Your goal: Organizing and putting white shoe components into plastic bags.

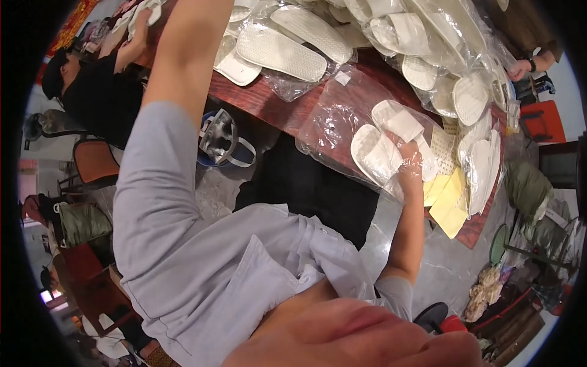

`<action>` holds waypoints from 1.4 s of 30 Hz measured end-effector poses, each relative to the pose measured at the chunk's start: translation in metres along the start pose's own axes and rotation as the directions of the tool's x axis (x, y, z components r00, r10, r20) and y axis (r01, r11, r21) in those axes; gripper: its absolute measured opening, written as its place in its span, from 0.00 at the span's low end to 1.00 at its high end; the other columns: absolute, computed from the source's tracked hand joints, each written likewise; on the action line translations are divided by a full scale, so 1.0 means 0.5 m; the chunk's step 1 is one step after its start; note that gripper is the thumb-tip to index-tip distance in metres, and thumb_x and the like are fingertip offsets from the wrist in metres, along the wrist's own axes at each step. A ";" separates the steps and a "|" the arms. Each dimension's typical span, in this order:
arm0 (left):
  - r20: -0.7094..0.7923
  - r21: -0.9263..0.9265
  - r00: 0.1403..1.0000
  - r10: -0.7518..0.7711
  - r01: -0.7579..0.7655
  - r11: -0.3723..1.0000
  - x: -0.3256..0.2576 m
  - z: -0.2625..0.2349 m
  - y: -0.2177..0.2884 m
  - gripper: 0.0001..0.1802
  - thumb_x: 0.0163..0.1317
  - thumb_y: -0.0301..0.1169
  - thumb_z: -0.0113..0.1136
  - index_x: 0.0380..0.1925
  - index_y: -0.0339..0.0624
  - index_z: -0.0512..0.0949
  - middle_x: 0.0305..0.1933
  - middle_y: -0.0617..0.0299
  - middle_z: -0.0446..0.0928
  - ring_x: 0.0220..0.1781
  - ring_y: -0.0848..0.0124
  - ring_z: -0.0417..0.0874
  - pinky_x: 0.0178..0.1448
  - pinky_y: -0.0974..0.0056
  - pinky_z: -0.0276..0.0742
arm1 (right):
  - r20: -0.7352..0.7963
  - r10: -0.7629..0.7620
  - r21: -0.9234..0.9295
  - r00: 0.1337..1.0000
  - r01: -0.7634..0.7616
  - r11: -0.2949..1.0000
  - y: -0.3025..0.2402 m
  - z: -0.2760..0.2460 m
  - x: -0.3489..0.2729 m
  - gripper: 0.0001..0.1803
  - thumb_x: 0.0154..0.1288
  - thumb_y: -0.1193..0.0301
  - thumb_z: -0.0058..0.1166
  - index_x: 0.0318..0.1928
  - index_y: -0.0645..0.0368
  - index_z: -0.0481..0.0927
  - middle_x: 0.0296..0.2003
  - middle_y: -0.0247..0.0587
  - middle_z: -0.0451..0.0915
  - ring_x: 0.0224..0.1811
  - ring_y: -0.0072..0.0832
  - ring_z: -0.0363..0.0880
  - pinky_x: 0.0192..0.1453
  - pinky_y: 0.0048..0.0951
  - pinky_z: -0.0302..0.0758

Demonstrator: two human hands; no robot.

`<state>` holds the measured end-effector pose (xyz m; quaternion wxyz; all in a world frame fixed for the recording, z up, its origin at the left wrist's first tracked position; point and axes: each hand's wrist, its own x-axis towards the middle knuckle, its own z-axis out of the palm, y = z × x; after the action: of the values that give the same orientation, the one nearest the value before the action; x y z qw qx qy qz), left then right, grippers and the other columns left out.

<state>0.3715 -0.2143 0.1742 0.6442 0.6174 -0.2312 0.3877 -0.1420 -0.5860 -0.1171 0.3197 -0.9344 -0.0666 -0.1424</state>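
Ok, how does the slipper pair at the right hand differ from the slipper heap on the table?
The slipper pair is just two, while the slipper heap holds many.
The pair lies side by side, toes pointing the same way; the heap is jumbled at various angles.
The right hand touches the pair, not the heap.
Both are white, with clear plastic around them.

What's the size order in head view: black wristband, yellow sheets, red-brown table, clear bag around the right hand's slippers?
Largest to smallest:
Red-brown table
Clear bag
Yellow sheets
Black wristband

Left arm (185, 73) extends forward; right hand (411, 160) seems curled.
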 end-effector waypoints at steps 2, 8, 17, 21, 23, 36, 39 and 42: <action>-0.096 0.494 0.992 0.076 -0.019 0.869 -0.100 0.185 -0.036 0.09 0.57 0.30 0.62 0.37 0.41 0.79 0.32 0.46 0.80 0.38 0.57 0.83 0.44 0.56 0.76 | -0.027 0.068 -0.064 0.997 -0.070 0.996 0.026 -0.025 -0.033 0.19 0.60 0.74 0.50 0.52 0.50 0.82 0.44 0.52 0.79 0.48 0.48 0.76 0.53 0.40 0.72; 0.438 0.875 0.884 -0.166 -0.377 0.303 -0.294 0.253 0.019 0.31 0.60 0.31 0.54 0.66 0.60 0.65 0.65 0.40 0.64 0.66 0.36 0.63 0.57 0.33 0.67 | -0.009 0.113 -0.098 0.994 -0.113 0.989 0.022 -0.023 -0.036 0.21 0.59 0.76 0.49 0.53 0.49 0.81 0.47 0.53 0.78 0.52 0.48 0.76 0.56 0.40 0.72; 0.897 0.179 0.441 -0.034 -0.290 0.940 -0.824 0.132 0.281 0.26 0.68 0.38 0.54 0.66 0.52 0.67 0.52 0.44 0.74 0.53 0.50 0.75 0.60 0.53 0.69 | 0.087 0.112 -0.023 0.990 -0.111 0.994 0.045 -0.023 -0.030 0.20 0.65 0.71 0.45 0.56 0.49 0.80 0.48 0.52 0.78 0.54 0.39 0.77 0.57 0.36 0.71; 0.865 0.272 0.492 -0.096 -0.300 0.914 -0.958 0.098 0.223 0.26 0.68 0.48 0.50 0.65 0.58 0.69 0.53 0.43 0.72 0.58 0.45 0.71 0.63 0.47 0.66 | 0.073 0.047 0.125 0.996 -0.056 0.991 0.106 0.026 0.011 0.31 0.50 0.87 0.42 0.55 0.53 0.80 0.46 0.55 0.80 0.50 0.50 0.76 0.57 0.42 0.70; 0.869 0.365 0.436 -0.234 -0.245 0.898 -0.980 0.079 0.199 0.27 0.69 0.53 0.46 0.65 0.61 0.68 0.60 0.44 0.68 0.65 0.44 0.65 0.68 0.46 0.60 | 0.107 -0.040 0.046 0.993 0.035 0.998 0.079 0.024 0.038 0.30 0.51 0.87 0.42 0.55 0.55 0.80 0.47 0.55 0.81 0.51 0.49 0.77 0.58 0.40 0.71; 0.843 0.435 0.530 -0.096 -0.565 0.701 -1.029 0.036 0.163 0.32 0.67 0.56 0.47 0.69 0.64 0.62 0.67 0.46 0.63 0.71 0.49 0.60 0.70 0.47 0.56 | 0.034 0.233 0.120 0.972 -0.235 0.964 0.041 -0.075 -0.080 0.27 0.54 0.87 0.42 0.52 0.58 0.82 0.48 0.48 0.83 0.52 0.34 0.80 0.60 0.28 0.71; 0.842 0.434 0.530 -0.099 -0.557 0.708 -1.019 0.034 0.166 0.33 0.66 0.56 0.47 0.70 0.65 0.60 0.66 0.45 0.63 0.70 0.48 0.61 0.70 0.46 0.57 | -0.059 0.319 0.265 0.946 -0.293 0.919 0.045 -0.063 -0.103 0.26 0.53 0.87 0.44 0.52 0.58 0.83 0.47 0.48 0.83 0.51 0.34 0.80 0.58 0.27 0.71; 0.881 0.455 0.401 -0.249 -0.583 0.673 -0.986 0.052 0.195 0.34 0.64 0.55 0.52 0.70 0.66 0.59 0.66 0.44 0.63 0.68 0.46 0.63 0.68 0.45 0.61 | -0.133 0.252 0.180 0.958 -0.227 0.957 0.039 -0.062 -0.103 0.22 0.59 0.82 0.43 0.52 0.59 0.82 0.47 0.45 0.83 0.50 0.28 0.79 0.57 0.26 0.72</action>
<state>0.0074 -0.3512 -0.1453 0.0703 0.8896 -0.4352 0.1194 -0.1935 -0.6220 -0.1211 0.4139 -0.8925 0.0612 -0.1687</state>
